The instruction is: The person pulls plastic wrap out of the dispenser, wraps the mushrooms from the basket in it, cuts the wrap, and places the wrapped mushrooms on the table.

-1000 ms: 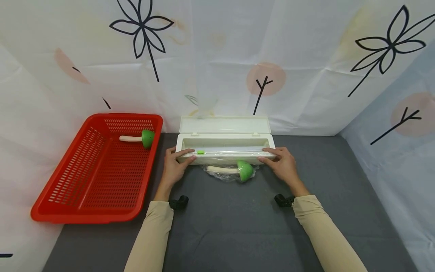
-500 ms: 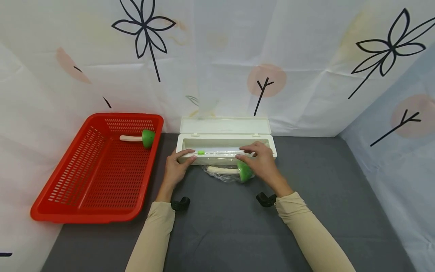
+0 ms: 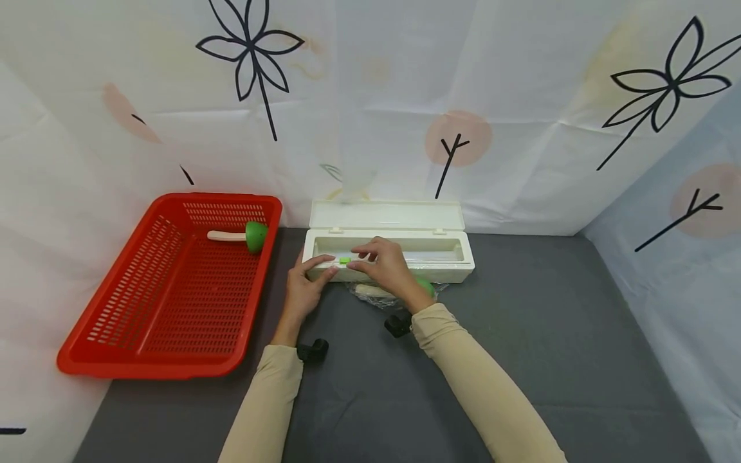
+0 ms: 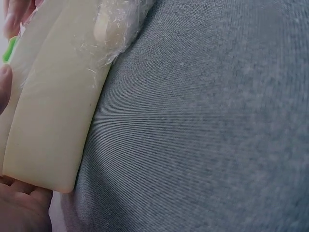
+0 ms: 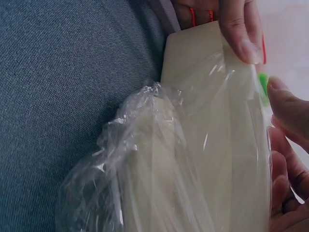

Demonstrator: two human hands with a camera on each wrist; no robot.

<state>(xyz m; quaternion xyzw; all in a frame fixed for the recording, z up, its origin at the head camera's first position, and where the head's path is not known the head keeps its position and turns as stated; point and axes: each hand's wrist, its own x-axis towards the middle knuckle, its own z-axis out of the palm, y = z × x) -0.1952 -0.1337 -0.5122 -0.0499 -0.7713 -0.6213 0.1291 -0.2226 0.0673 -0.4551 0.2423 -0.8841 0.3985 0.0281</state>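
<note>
A cream cling film dispenser (image 3: 440, 273) lies at the back of the table, its lid (image 3: 388, 215) raised. My left hand (image 3: 301, 290) grips its left end, with the thumb on top of the front edge and fingers at the end wall, as the left wrist view shows. A small green slide cutter (image 3: 345, 260) sits on the front rail near that hand. My right hand (image 3: 389, 265) is over the dispenser, thumb and bent fingers right beside the cutter. In front lies a toy mushroom (image 3: 370, 290) in clear film (image 5: 91, 179), partly hidden by my right hand.
A red plastic basket (image 3: 145, 368) stands at the left, holding another toy mushroom (image 3: 253, 236) with a green cap and pale stem. Patterned white cloth (image 3: 370, 96) hangs behind the grey table surface (image 3: 521, 334) and at its sides.
My right hand has travelled left along the dispenser's front edge, from its right end to beside the green cutter. The left hand keeps its grip, and the cutter stays at the left end.
</note>
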